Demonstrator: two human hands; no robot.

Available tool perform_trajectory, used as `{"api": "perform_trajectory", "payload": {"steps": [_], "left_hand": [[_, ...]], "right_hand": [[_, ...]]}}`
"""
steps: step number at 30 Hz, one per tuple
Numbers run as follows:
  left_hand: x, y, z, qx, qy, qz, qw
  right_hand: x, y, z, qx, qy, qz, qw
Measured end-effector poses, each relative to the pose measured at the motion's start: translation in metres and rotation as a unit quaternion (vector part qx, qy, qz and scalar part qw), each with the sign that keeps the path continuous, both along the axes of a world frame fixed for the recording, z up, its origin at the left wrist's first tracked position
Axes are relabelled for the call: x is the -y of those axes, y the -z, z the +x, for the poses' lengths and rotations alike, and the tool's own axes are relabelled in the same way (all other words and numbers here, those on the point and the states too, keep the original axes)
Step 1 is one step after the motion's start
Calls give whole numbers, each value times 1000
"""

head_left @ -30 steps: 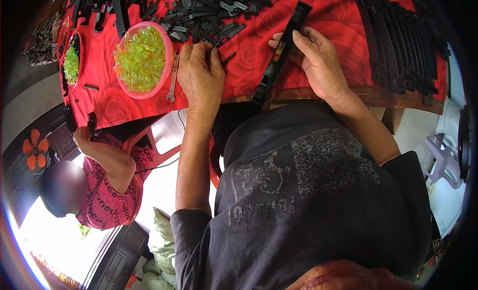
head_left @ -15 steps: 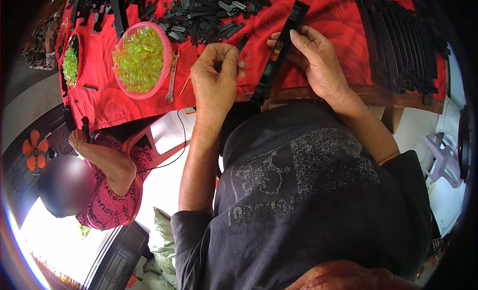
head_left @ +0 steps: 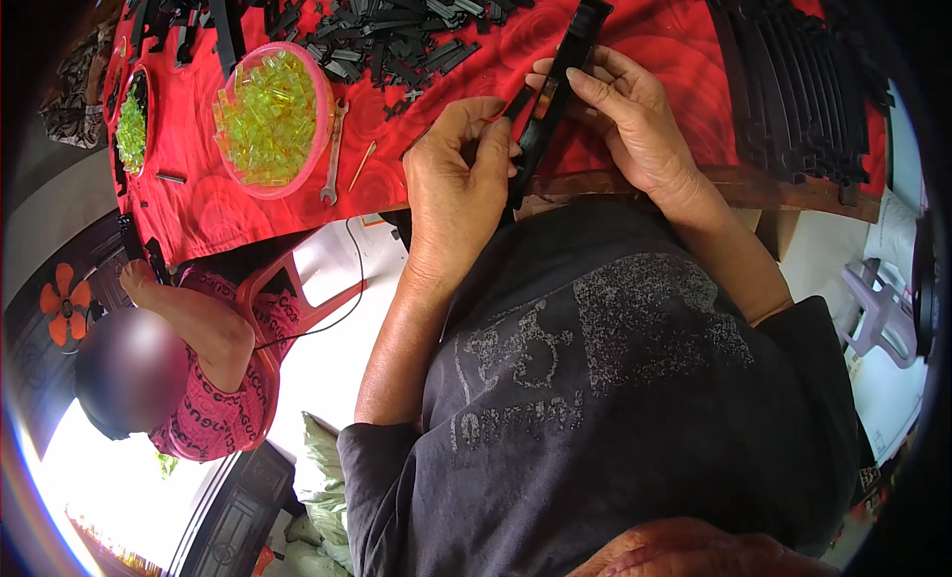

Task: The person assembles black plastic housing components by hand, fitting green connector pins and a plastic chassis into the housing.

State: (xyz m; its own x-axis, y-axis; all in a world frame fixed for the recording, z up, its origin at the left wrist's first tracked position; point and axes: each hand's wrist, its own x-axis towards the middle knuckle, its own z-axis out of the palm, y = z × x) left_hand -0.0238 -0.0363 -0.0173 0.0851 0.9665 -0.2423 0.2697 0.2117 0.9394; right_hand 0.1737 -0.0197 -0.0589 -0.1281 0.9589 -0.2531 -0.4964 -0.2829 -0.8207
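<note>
My right hand (head_left: 635, 111) grips a long black plastic strip (head_left: 543, 131), tilted over the table's front edge, with a small yellowish and reddish part showing near its middle. Between the thumb and fingers of my left hand (head_left: 461, 166) is a short black plastic piece (head_left: 518, 102), its tip right beside the long strip. Whether the two touch I cannot tell. A heap of similar short black pieces (head_left: 397, 32) lies beyond my hands on the red cloth (head_left: 654, 42).
Left of my hands stand a pink bowl (head_left: 322, 131) of yellow-green clear pieces, a wrench (head_left: 335, 156) and a thin stick (head_left: 363, 168). Long black strips (head_left: 793, 91) lie in a row at right. A co-worker (head_left: 213, 379) sits at left near a smaller bowl (head_left: 132, 131).
My left hand has moved right with the short black piece, up to the long strip. My right hand and the strip have shifted only slightly.
</note>
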Motion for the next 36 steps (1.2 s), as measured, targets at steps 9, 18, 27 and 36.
{"api": "perform_trajectory", "payload": {"steps": [9, 18, 27, 36], "left_hand": [[2, -4, 3, -10, -10, 23, 1000], [3, -1, 5, -121, 8, 211, 970], [0, 5, 9, -181, 39, 299, 936], [-4, 10, 9, -163, 38, 313, 935]], "right_hand": [[2, 5, 4, -25, -15, -12, 1000], [1, 8, 2, -5, -7, -10, 1000], [2, 12, 2, -14, -10, 4, 1000], [2, 11, 4, -25, -23, 5, 999]]}}
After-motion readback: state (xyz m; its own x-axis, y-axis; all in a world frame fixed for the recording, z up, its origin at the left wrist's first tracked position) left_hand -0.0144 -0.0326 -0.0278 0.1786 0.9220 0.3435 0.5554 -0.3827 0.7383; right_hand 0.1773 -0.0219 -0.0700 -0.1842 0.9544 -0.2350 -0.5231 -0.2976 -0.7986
